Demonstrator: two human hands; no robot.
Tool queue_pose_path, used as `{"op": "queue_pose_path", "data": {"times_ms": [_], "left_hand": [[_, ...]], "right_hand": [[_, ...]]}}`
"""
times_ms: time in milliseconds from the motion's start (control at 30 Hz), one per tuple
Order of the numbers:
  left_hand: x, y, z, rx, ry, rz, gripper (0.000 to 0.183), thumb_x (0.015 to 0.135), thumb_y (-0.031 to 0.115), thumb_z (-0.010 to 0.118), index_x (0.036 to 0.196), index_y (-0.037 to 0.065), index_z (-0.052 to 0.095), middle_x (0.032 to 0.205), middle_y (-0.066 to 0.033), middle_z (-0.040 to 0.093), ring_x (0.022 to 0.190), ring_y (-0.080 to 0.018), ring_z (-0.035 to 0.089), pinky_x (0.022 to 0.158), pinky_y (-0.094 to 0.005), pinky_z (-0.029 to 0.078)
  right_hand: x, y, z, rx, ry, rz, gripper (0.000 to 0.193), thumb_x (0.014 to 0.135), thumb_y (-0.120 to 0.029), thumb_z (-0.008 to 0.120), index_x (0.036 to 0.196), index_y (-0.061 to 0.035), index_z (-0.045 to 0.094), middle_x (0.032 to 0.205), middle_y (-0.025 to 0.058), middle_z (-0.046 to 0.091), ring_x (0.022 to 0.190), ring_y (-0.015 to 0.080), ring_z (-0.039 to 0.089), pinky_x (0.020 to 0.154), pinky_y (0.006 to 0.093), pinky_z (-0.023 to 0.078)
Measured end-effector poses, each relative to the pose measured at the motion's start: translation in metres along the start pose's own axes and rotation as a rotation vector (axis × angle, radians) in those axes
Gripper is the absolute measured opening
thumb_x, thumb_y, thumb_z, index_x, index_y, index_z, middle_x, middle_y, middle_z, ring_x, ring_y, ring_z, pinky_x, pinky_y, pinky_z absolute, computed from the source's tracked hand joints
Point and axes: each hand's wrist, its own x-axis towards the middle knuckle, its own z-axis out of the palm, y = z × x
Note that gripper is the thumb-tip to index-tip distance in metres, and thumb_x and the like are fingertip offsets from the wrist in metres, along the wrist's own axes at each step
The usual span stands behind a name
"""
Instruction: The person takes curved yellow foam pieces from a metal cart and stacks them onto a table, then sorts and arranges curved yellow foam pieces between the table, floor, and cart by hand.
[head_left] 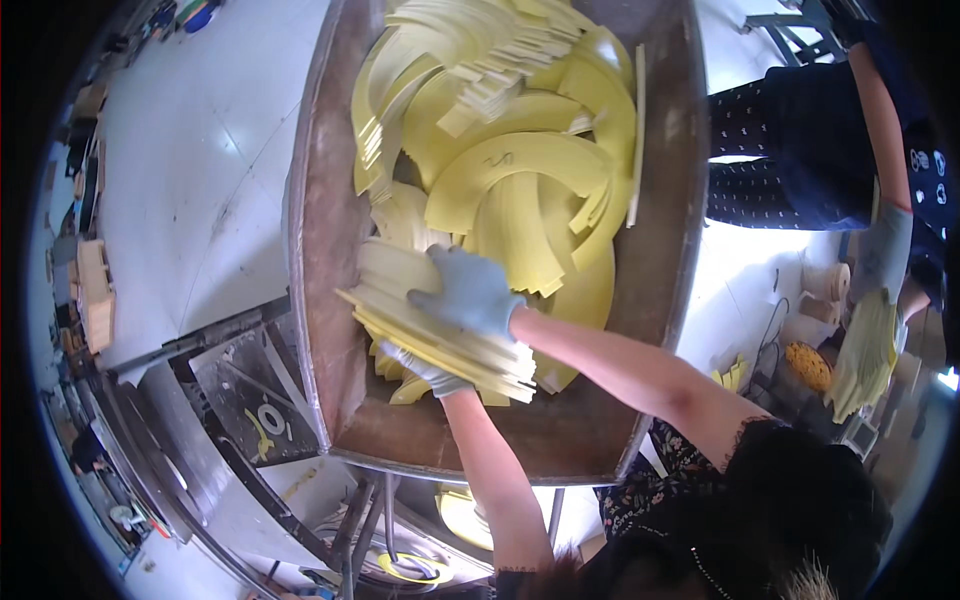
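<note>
A stack of flat, curved yellow strips [440, 335] lies tilted between my two grey-gloved hands, over the near part of a brown, deep-walled bin [665, 160]. From above, my right hand [470, 290] presses on the stack, with thumb and fingers spread over its top and edge. Underneath, my left hand [425, 370] supports the lower side, its fingers partly hidden by the strips. Motion blurs the stack a little. Beyond my hands, many more curved yellow strips [520, 165] fill the bin in overlapping fans, one with a dark handwritten mark.
A co-worker's gloved hand [882, 255] at the right holds a bundle of yellow strips [865, 350]. Left of the bin stands metal machinery [190, 440]. A thin pale strip [636, 135] leans along the bin's right wall. An orange basket [808, 367] sits near the co-worker.
</note>
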Motion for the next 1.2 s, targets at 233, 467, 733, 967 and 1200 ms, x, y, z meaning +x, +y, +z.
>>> {"op": "queue_pose_path", "data": {"times_ms": [233, 467, 733, 967, 1200], "left_hand": [[-0.134, -0.037, 0.078, 0.230, -0.183, -0.166, 0.060, 0.088, 0.055, 0.049, 0.130, 0.012, 0.049, 0.128, -0.0107, 0.052, 0.113, -0.0293, 0.053, 0.097, -0.0426, 0.043], [-0.363, -0.216, 0.200, 1.251, -1.450, -0.129, 0.040, 0.088, 0.043, 0.050, 0.114, 0.014, 0.058, 0.111, -0.0104, 0.059, 0.097, -0.0285, 0.059, 0.084, -0.0430, 0.047], [-0.788, -0.569, 0.295, 0.492, -2.784, 1.036, 0.023, 0.088, 0.030, 0.051, 0.096, 0.016, 0.068, 0.090, -0.0100, 0.068, 0.078, -0.0276, 0.066, 0.069, -0.0435, 0.052], [-0.842, -0.763, 0.238, -0.155, -2.495, 3.011, 0.043, 0.085, 0.044, 0.052, 0.112, 0.010, 0.055, 0.105, -0.0138, 0.061, 0.093, -0.0290, 0.061, 0.080, -0.0433, 0.050], [-0.949, -0.665, 0.077, -1.383, -2.791, 2.014, 0.014, 0.078, 0.028, 0.057, 0.078, 0.017, 0.067, 0.077, -0.0035, 0.063, 0.082, -0.0204, 0.059, 0.066, -0.0388, 0.044]], "right_hand": [[-0.157, -0.028, -0.067, 0.210, 0.240, -0.210, 0.057, 0.083, -0.044, 0.064, 0.115, 0.0026, 0.057, 0.107, 0.0230, 0.061, 0.098, 0.0399, 0.060, 0.090, 0.0467, 0.046], [-0.377, 0.012, -0.122, 0.338, 0.581, -0.089, 0.069, 0.083, -0.046, 0.064, 0.130, 0.0023, 0.048, 0.115, 0.0225, 0.054, 0.107, 0.0391, 0.055, 0.092, 0.0461, 0.046], [-0.575, 0.130, -0.126, 0.430, 0.758, 0.136, 0.073, 0.083, -0.051, 0.060, 0.131, 0.0019, 0.048, 0.121, 0.0232, 0.052, 0.110, 0.0385, 0.055, 0.088, 0.0506, 0.045], [-0.666, 0.191, -0.133, 0.779, 0.716, 0.323, 0.087, 0.077, -0.060, 0.063, 0.135, 0.0023, 0.045, 0.128, 0.0246, 0.051, 0.117, 0.0407, 0.052, 0.095, 0.0504, 0.045], [-0.737, 0.281, -0.077, 1.178, 0.867, 0.516, 0.093, 0.073, -0.067, 0.068, 0.124, 0.0076, 0.045, 0.122, 0.0291, 0.054, 0.113, 0.0417, 0.056, 0.096, 0.0473, 0.045]]}}
